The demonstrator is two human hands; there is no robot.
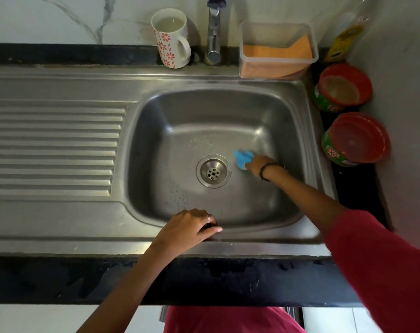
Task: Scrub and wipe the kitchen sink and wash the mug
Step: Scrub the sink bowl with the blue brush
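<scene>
A: We have our right hand (255, 164) down in the sink (141, 145), on the floor of the basin just right of the drain (213, 171). The fingers are closed over a blue scrubber (242, 159), which is pressed against the steel.

B: And the left hand (188, 228)?

A: It rests on the near rim of the sink, fingers curled down over the edge into the basin, thumb lying flat along the rim. It holds nothing that we can see. There is a ring (207, 218) on one finger.

B: Where is the mug (171, 38)?

A: On the far ledge, just left of the tap (213, 32), upright, handle turned to the right. It is white with red flowers, and we see cloudy liquid inside it.

B: What else stands round us?

A: Right of the tap sits a clear box (277, 50) with an orange cloth (276, 57) folded in it. Further right, on the dark counter (228, 280) by the wall, are two round red-rimmed tubs (342, 87), one far, one nearer. A yellow bottle (343, 43) stands in the far right corner; its label is too blurred for us to read.

B: And the basin?

A: Water drops lie scattered on its floor, far and near-left of the drain. The ribbed drainboard (52, 150) stretches away to the left. Our right wrist wears a dark band (266, 170), and a red sleeve (377, 260) covers that upper arm.
</scene>
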